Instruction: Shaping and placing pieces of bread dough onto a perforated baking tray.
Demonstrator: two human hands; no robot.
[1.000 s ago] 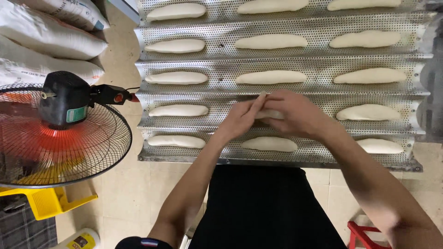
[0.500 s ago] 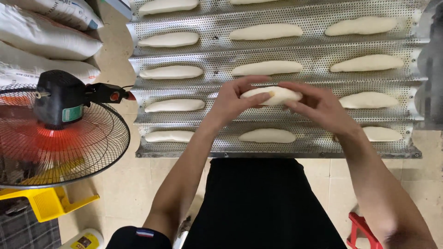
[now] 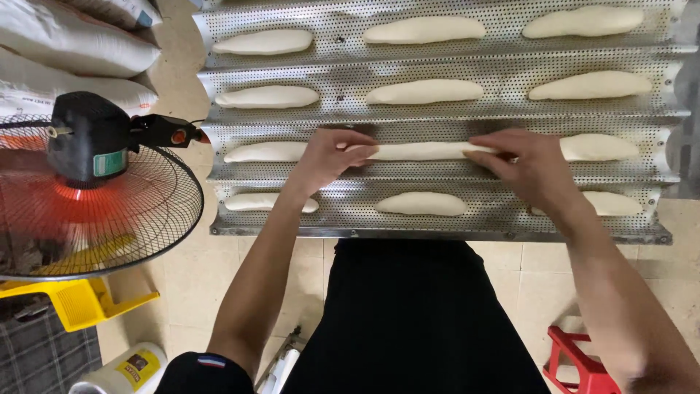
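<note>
Left hand [image 3: 329, 155] and right hand [image 3: 526, 165] pinch opposite ends of long dough strip [image 3: 419, 151], fingers pressed together, mid-channel of perforated tray [image 3: 437, 232], near front edge. Fan [image 3: 87, 190] at left.

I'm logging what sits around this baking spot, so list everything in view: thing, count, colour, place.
dough pieces: eleven, pale cream, lying apart in the tray's grooves
long dough piece: one, pale cream, third groove from the near edge, middle
tray: one, silver perforated metal with grooves, ahead of the person
fan: one, black cage and motor, red blades, left
sacks: several, white, upper left
stool: one, yellow, under the fan
red stool: one, lower right
bottle: one, white with yellow label, lower left
left hand: on the long dough piece's left end
right hand: on its right end
</note>
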